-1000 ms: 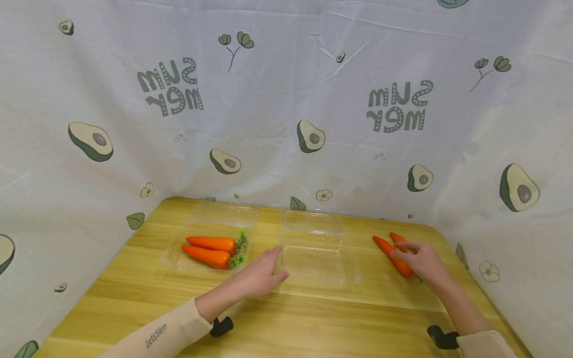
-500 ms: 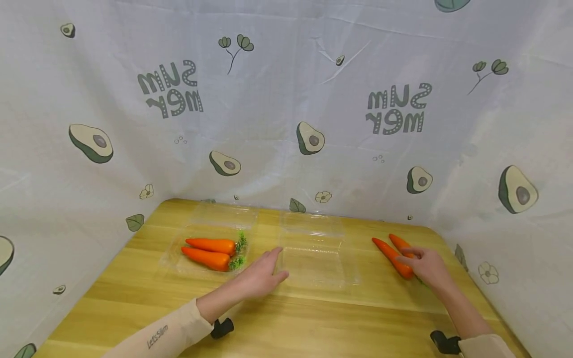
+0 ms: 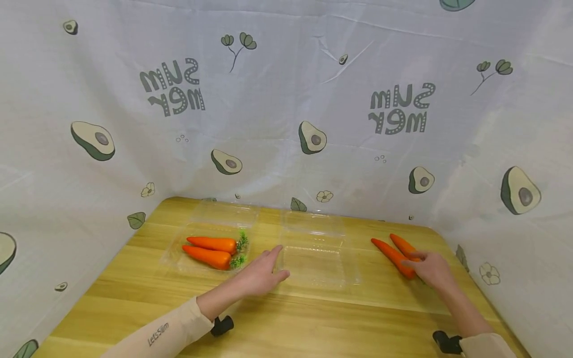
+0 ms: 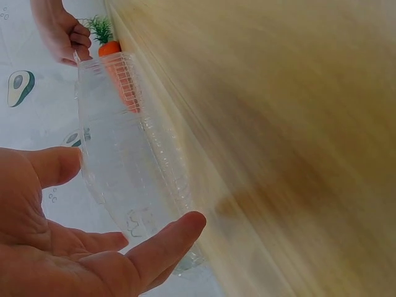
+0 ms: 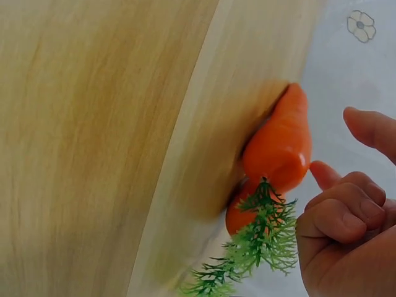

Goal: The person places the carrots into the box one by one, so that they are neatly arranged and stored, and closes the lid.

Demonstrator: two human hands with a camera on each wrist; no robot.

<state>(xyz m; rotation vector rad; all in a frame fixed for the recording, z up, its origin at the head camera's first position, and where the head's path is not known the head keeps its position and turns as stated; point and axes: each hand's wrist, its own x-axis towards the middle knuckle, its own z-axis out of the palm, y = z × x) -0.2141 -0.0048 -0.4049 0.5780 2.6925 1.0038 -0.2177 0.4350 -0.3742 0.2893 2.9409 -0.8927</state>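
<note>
My left hand (image 3: 257, 276), fingers spread, reaches to the left edge of a clear plastic clamshell box (image 3: 351, 266) that lies unfolded. Up close in the left wrist view, thumb and fingers stand apart beside the box's wall (image 4: 124, 167); contact is hard to tell. At the right, my right hand (image 3: 436, 272) is at two orange carrots with green tops: the near carrot (image 3: 388, 252) and the far carrot (image 3: 402, 243). In the right wrist view a fingertip (image 5: 323, 173) comes right up to the larger-looking carrot (image 5: 278, 151), while thumb and forefinger stay apart and other fingers curl in.
Two more carrots (image 3: 211, 243) lie side by side in a second unfolded clear box (image 3: 172, 258) on the left. The wooden table (image 3: 295, 328) meets a printed curtain (image 3: 268, 99) at the back and sides.
My right hand has shifted slightly right and toward me over the carrots, baring more of the far one. The near carrot has barely moved. My left hand has stayed by the box.
</note>
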